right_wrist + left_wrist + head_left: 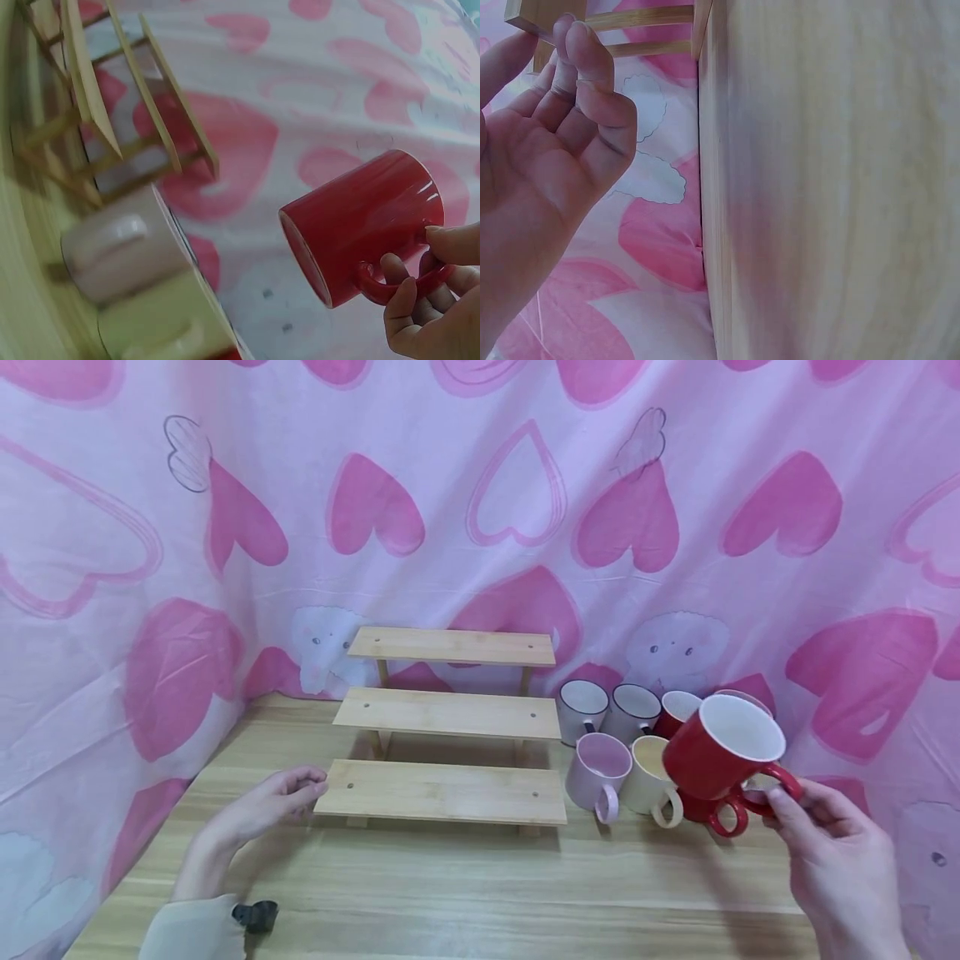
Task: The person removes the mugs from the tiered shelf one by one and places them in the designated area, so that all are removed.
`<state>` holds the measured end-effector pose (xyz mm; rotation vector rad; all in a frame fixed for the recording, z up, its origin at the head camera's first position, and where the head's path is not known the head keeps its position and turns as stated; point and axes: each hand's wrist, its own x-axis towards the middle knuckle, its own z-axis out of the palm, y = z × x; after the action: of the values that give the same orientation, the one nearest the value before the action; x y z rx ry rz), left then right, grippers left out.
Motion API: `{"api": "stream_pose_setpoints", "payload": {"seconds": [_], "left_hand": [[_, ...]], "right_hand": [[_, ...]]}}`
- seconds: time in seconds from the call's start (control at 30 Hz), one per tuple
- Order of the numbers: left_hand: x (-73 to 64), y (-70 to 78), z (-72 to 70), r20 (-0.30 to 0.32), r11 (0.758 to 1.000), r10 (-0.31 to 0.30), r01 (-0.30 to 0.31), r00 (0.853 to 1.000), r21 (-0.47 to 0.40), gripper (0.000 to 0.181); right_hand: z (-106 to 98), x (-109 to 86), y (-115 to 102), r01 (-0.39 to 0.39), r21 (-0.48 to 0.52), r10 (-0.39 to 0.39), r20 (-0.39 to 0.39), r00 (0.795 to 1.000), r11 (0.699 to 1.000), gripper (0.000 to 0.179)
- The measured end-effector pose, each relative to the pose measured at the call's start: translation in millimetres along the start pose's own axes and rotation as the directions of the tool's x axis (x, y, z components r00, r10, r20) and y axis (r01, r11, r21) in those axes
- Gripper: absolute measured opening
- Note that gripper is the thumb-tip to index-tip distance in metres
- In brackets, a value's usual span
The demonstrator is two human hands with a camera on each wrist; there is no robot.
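Observation:
My right hand point(843, 852) grips a red mug point(720, 747) by its handle, with the fingers curled round it. The mug is white inside, tilted, and raised over the cups at the right; the right wrist view shows its red side point(364, 221). My left hand point(262, 810) is at the left end of a three-tier wooden shelf point(442, 791), its loosely bent fingers right at the lowest board's edge. In the left wrist view, the fingers point(592, 60) overlap the board's corner point(536, 15). The shelf's boards hold nothing.
Right of the shelf stand several mugs: two white ones with dark rims point(581, 714), a pink one point(597, 777), a cream one point(647, 781) and red ones point(675, 708). Pink heart-patterned cloth point(450, 443) hangs behind and at the sides of the wooden table point(420, 893).

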<state>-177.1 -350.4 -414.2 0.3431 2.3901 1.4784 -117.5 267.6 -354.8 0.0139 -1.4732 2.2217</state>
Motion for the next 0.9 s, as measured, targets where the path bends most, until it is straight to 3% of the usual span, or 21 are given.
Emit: {"api": "stream_pose_setpoints", "payload": {"seconds": [0.2, 0.37, 0.5, 0.6, 0.9], "left_hand": [[1.8, -0.5, 1.1, 0.007, 1.000, 0.002, -0.002, 1.000, -0.016, 0.032], [1.6, 1.0, 1.2, 0.009, 1.000, 0.001, -0.001, 1.000, -0.011, 0.032], [1.1, 2.6, 0.5, -0.002, 1.000, -0.002, 0.002, 1.000, 0.005, 0.033], [1.1, 2.3, 0.3, -0.003, 1.000, -0.004, 0.004, 1.000, 0.007, 0.033], [-0.7, -1.1, 0.4, -0.003, 1.000, -0.001, 0.001, 1.000, 0.000, 0.032]], "right_hand": [[-37, 7.2, -2, 0.063, 0.137, -0.058, -0.044, 0.997, 0.989, 0.026], [-61, 15.9, 2, 0.166, 0.340, -0.145, -0.087, 0.986, 0.926, 0.024], [-74, 22.6, 6, 0.169, 0.409, -0.141, -0.097, 0.985, 0.897, 0.023], [-81, 26.8, 8, 0.153, 0.391, -0.104, -0.143, 0.984, 0.908, 0.023], [-95, 34.3, 12, -0.008, 0.225, 0.065, -0.249, 0.966, 0.974, 0.019]]}}
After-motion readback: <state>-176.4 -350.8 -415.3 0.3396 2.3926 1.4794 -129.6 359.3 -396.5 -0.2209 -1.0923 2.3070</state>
